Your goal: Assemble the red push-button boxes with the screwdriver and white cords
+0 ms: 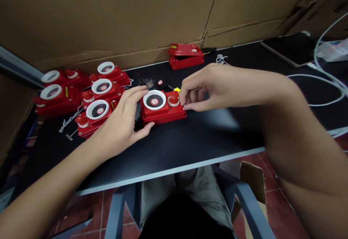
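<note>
Forearms [78, 168] angle inward, both hands [123, 114] flanking a red unit [163, 116].

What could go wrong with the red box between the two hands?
The tiny shiny piece pinched in the right hand could slip and get lost on the black table. The red box might slide if the left hand, at its left end, doesn't steady it. The left hand could also bump the nearest red unit beside it.
</note>
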The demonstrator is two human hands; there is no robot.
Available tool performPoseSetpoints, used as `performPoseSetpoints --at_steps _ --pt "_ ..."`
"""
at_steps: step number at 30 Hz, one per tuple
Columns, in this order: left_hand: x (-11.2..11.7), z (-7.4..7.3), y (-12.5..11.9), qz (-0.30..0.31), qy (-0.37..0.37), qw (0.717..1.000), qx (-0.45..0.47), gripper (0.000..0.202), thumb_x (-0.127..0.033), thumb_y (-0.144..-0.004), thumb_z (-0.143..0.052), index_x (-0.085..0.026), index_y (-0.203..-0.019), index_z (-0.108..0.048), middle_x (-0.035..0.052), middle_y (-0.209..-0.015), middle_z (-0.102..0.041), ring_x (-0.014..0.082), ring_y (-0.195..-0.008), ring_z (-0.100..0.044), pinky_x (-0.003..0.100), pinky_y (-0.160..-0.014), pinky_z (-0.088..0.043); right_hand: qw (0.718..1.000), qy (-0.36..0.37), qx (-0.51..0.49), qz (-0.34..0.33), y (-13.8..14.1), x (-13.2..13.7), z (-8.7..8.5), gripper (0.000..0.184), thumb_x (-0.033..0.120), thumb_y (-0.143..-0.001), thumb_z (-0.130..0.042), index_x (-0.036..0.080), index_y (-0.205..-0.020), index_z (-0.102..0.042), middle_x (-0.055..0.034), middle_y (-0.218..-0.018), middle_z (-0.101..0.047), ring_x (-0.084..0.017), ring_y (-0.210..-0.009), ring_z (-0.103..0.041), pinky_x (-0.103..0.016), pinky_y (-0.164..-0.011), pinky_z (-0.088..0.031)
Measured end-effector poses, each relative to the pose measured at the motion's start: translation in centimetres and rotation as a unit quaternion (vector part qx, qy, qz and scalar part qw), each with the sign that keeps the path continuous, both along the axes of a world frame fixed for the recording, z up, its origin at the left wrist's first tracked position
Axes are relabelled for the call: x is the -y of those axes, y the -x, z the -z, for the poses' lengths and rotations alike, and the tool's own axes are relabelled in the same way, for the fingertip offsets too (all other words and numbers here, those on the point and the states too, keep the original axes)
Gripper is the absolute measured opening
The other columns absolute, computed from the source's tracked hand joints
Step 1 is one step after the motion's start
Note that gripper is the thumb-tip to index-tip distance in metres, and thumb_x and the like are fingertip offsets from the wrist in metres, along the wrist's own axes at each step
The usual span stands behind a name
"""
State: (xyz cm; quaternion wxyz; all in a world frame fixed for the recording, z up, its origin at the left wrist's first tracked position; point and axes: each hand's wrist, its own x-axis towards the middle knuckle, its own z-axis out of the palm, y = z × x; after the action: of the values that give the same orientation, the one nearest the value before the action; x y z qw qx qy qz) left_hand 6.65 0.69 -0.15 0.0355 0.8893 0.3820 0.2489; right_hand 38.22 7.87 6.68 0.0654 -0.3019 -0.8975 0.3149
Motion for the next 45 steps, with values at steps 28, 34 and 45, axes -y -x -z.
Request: performPoseSetpoints --at_steps 28,34,45 --pt "0.1 0.0 -0.1 -0.001 -0.006 1.0 -0.016 0.078 -0.026 -0.102 -0.078 -0.019 -0.168 -0.039 0.0249 -0.169 -0.052 0.0441 -0.16 -0.055 0.067 -0.129 -0.056 0.944 -0.066 0.299 0.123 0.9 -0.6 1.9 0.03 0.053 -0.096 -0.07 0.023 -0.092 -0.069 -0.0088 -0.088 -0.074 -0.022 -0.068 -0.064 -0.036 -0.061 -0.041" --pt "0.1 0.0 0.0 -0.004 0.001 1.0 -0.014 0.077 -0.028 -0.103 -0.076 -0.021 -0.169 -0.038 0.023 -0.17 -0.051 0.0431 -0.161 -0.054 0.066 -0.13 -0.054 0.941 -0.121 0.246 0.197 -0.3 -0.7 0.4 0.023 0.042 -0.096 -0.07 0.025 -0.083 -0.065 -0.0042 -0.072 -0.069 -0.022 -0.059 -0.058 -0.038 -0.061 -0.041" --pt "0.1 0.0 -0.1 -0.003 0.008 1.0 -0.012 0.074 -0.029 -0.104 -0.075 -0.019 -0.169 -0.039 0.0233 -0.17 -0.05 0.0431 -0.162 -0.052 0.066 -0.132 -0.052 0.84 -0.278 -0.36 0.297 -0.5 -0.5 -0.4 0.035 0.049 -0.107 -0.071 0.028 -0.083 -0.055 0.0013 -0.076 -0.049 -0.016 -0.062 -0.054 -0.034 -0.058 -0.036"
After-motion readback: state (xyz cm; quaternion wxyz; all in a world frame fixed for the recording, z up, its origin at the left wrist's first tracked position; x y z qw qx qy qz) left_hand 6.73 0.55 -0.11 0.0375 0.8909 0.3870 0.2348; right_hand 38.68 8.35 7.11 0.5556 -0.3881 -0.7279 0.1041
